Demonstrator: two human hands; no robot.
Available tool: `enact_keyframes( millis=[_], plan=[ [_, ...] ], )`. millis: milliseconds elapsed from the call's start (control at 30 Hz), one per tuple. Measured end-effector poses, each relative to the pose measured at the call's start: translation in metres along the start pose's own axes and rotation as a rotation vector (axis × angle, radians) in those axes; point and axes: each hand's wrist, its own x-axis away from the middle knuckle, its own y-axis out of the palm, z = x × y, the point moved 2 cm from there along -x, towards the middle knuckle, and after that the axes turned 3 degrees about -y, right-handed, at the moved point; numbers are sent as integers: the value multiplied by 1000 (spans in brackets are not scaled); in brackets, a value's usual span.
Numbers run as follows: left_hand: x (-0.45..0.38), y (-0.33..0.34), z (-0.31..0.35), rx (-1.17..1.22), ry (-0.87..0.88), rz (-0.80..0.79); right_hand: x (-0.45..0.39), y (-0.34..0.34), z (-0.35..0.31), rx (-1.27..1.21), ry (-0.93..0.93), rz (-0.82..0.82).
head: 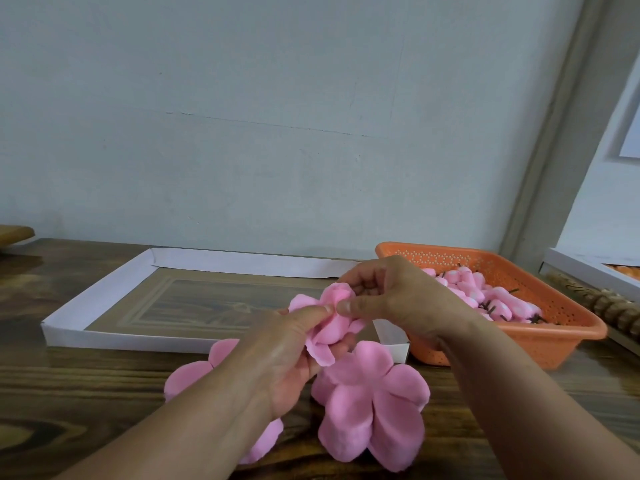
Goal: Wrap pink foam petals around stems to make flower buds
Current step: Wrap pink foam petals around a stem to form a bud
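I see my left hand (277, 355) and right hand (391, 299) both pinching one soft pink foam petal piece (329, 323) above the dark wooden table (86, 393). Flat pink foam flower cutout (374, 410) lies below; perforated orange plastic basket (554, 327) of finished pink buds (485, 296) sits right.

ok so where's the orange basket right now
In the head view the orange basket sits on the wooden table at the right, just behind the right hand and beside the white cardboard tray, holding pink foam buds.
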Motion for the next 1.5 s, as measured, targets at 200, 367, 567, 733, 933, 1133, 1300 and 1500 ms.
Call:
enact_keyframes(
  millis=[200, 367, 567, 733, 933, 1133, 1300, 1500],
  plan=[
    [-1, -1, 1, -14, -7, 30, -2, 3, -1, -6, 12, 84],
    [-2, -2, 1, 11, -3, 19, -4, 2, 2, -34, 7, 76],
    [-1, 0, 3, 24, -1, 4, -3, 2, 0, -55, -18, 78],
    [1, 1, 6, 35, -6, 5, 0, 3, -7, -49, -49, 65],
    [1, 1, 7, 26, -17, 20, 0, 5, -10, -39, -56, 73],
    [0, 0, 9, 12, -55, 5, 1, 6, -12, -24, -98, 36],
    [-3, 0, 8, 10, -66, -3, 1, 5, -11, -28, -79, 48],
    [-4, -2, 7, 19, -75, 17, 1, 8, -11, 30, -59, 75]
  ],
)
